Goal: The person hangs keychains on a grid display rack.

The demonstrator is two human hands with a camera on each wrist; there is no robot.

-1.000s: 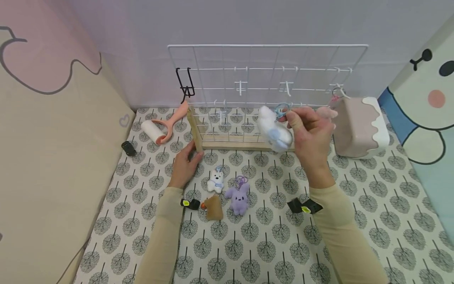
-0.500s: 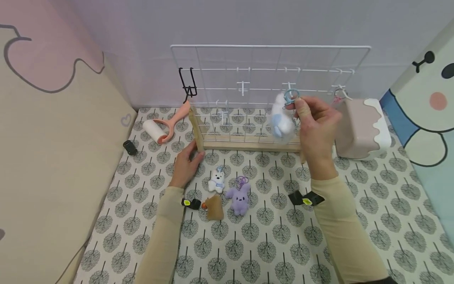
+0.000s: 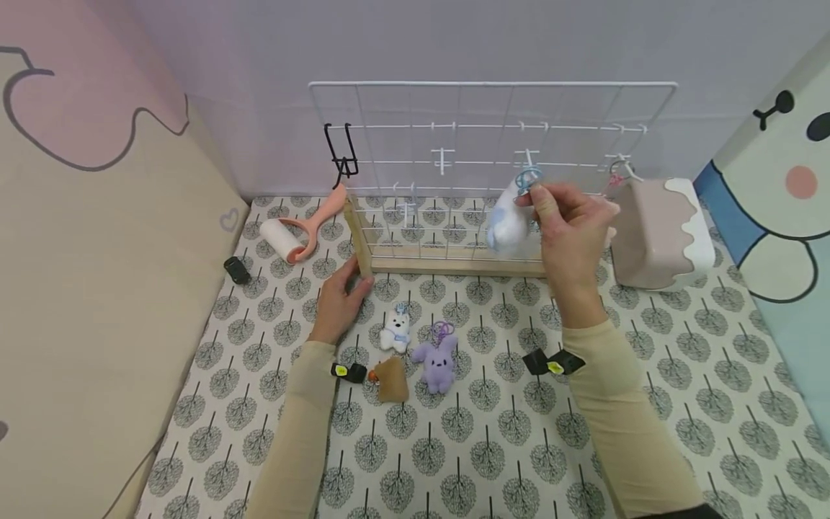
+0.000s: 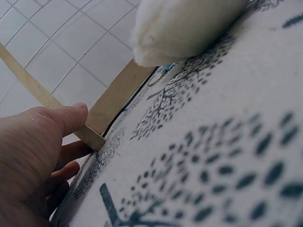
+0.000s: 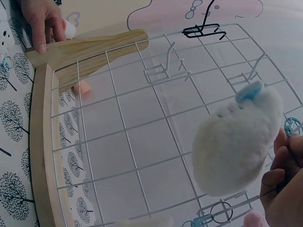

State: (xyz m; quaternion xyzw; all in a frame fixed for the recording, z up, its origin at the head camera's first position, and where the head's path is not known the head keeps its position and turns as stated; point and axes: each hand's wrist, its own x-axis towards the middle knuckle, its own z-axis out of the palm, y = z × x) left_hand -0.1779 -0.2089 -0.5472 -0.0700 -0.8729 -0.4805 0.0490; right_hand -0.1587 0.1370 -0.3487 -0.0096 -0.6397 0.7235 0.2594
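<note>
In the head view, my right hand pinches the light blue ring of a white plush keychain. The plush hangs in front of the wire grid rack, its ring just below a white hook; whether they touch I cannot tell. Its furry white body fills much of the right wrist view. My left hand grips the lower end of the rack's wooden side piece. The left wrist view shows the thumb over the wood and the fingers around its far side.
On the cloth lie a white bear keychain, a purple bunny keychain and a brown piece. A lint roller sits left. A pink box stands right. A black hook and other white hooks hang on the grid.
My right hand has lifted the white plush up and right to the grid, then shifted slightly left. The blue ring now sits just under the white hook. My left hand stays in place.
</note>
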